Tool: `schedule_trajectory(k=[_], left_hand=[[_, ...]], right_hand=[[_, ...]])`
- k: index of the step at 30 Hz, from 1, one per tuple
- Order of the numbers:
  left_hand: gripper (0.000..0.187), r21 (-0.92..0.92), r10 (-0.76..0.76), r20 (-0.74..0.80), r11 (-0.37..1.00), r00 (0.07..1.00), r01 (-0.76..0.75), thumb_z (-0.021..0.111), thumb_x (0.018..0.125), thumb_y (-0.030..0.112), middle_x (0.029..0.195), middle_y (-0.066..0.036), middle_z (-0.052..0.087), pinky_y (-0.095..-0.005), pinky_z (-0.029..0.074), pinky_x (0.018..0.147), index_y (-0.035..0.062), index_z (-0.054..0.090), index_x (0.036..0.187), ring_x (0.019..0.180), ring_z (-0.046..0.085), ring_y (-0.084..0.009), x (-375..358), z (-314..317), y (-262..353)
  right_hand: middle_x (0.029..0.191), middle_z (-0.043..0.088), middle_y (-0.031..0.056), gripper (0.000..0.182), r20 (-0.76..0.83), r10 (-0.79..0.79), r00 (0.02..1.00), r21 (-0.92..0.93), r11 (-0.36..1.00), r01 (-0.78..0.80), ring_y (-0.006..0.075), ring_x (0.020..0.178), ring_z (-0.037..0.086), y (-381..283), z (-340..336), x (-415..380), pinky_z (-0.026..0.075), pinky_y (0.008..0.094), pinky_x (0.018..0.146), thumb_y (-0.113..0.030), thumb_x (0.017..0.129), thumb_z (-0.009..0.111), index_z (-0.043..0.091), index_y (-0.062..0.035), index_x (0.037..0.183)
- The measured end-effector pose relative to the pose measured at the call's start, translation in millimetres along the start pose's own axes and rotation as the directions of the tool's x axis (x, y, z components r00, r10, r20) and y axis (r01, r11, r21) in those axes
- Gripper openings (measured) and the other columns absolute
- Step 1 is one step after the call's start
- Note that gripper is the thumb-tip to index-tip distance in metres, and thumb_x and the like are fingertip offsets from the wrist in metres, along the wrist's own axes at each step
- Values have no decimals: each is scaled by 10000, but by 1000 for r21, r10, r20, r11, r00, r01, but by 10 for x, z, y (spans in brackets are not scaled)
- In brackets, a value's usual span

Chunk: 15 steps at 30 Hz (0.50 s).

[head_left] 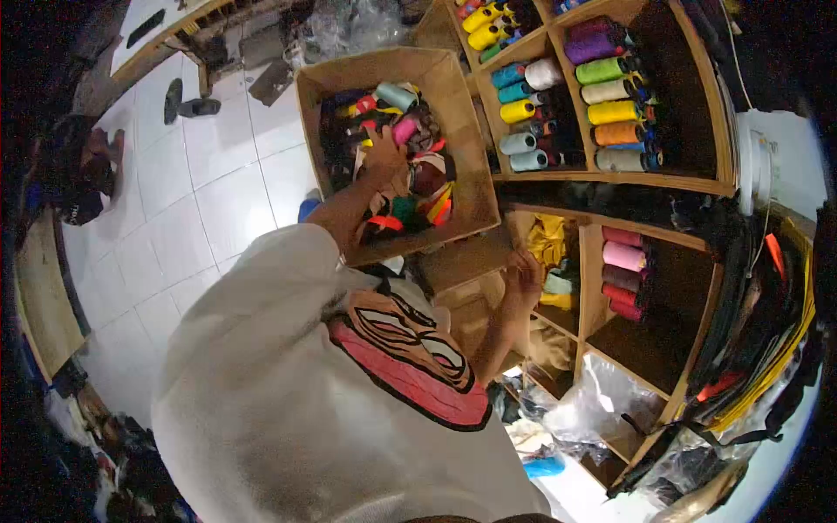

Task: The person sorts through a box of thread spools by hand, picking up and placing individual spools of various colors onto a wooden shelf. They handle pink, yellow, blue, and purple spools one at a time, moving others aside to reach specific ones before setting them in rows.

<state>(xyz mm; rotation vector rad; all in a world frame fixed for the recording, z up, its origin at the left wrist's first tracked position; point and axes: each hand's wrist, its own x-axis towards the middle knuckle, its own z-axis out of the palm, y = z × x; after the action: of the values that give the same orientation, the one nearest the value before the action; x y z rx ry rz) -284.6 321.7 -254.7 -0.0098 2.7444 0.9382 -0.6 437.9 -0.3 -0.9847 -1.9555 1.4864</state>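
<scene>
White shirt [279, 392] hides floor; hands [384, 152] dig in box [462, 157] beside shelves [697, 183].

Strong fisheye: straight lines of the brown wooden shelf unit [610, 187] bow, black vignette fills all corners. Light is even, indoor, brightest on the white tiled floor [174, 200] far left and the pale grey shirt [261, 410] near. Shelf recesses right are dim. Glare on clear plastic bags [593, 410]. Slightly soft, compression smear toward edges.
</scene>
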Motion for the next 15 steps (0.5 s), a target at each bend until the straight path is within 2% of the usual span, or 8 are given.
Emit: schedule_trajectory(k=[2,3,4,6,7,9,12,15], left_hand=[[562,180,229,-113,962,967,-207,625,816,420,1301,-335,369,-577,520,707,36,398,1158,952,566,-512,9,101,-99],[559,-94,10,-82,995,997,-18,627,816,422,1277,-343,380,-573,525,692,31,397,1144,953,564,-512,118,185,-86],[563,49,113,-175,993,978,-106,619,819,442,1260,-344,389,-562,531,671,25,399,1127,955,568,-504,103,204,-114],[596,183,135,-266,979,955,-88,597,819,498,1278,-323,368,-571,531,697,26,415,1135,972,577,-489,253,390,-210],[658,33,-6,-186,999,983,13,596,809,541,1303,-297,371,-617,490,775,41,432,1204,1049,544,-484,269,339,-140],[706,0,47,-11,999,999,-47,607,799,550,1288,-290,407,-640,427,859,75,428,1290,1144,483,-477,217,185,-139],[662,64,118,67,990,991,-122,560,833,541,1347,-287,343,-681,258,1025,144,424,1344,1209,425,-487,238,228,-182],[724,91,151,173,982,973,-168,587,792,595,1262,-287,448,-623,397,898,99,484,1310,1200,412,-494,311,397,-343]], right_hand=[[1096,613,57,322,4,22,1000,-51,998,-22,159,990,571,-141,25,-10,457,312,860,-152,924,614,566,-46,1225],[1095,615,62,329,6,38,999,-72,997,-37,162,994,574,-194,52,-25,457,311,862,-152,921,616,565,-41,1227],[1092,621,76,328,-41,83,996,-90,992,-86,165,1000,578,-209,76,-43,458,309,860,-135,920,607,561,-39,1231],[1085,625,73,317,-1,63,998,-92,994,-63,166,990,583,-276,101,-86,459,307,859,-131,926,600,561,-38,1227],[1082,626,72,312,20,46,999,-95,994,-44,167,985,585,-297,95,-86,460,306,858,-129,929,596,561,-38,1225],[1086,629,69,289,50,69,996,-150,987,-61,165,978,588,-269,50,-89,462,304,855,-100,936,575,559,-37,1217],[1079,626,69,284,65,64,996,-152,987,-54,165,973,590,-167,48,-88,468,309,851,-78,934,564,554,-39,1216],[1070,618,52,271,39,123,992,-117,986,-117,135,961,563,-194,97,-123,464,267,834,-54,912,602,581,-40,1182]])
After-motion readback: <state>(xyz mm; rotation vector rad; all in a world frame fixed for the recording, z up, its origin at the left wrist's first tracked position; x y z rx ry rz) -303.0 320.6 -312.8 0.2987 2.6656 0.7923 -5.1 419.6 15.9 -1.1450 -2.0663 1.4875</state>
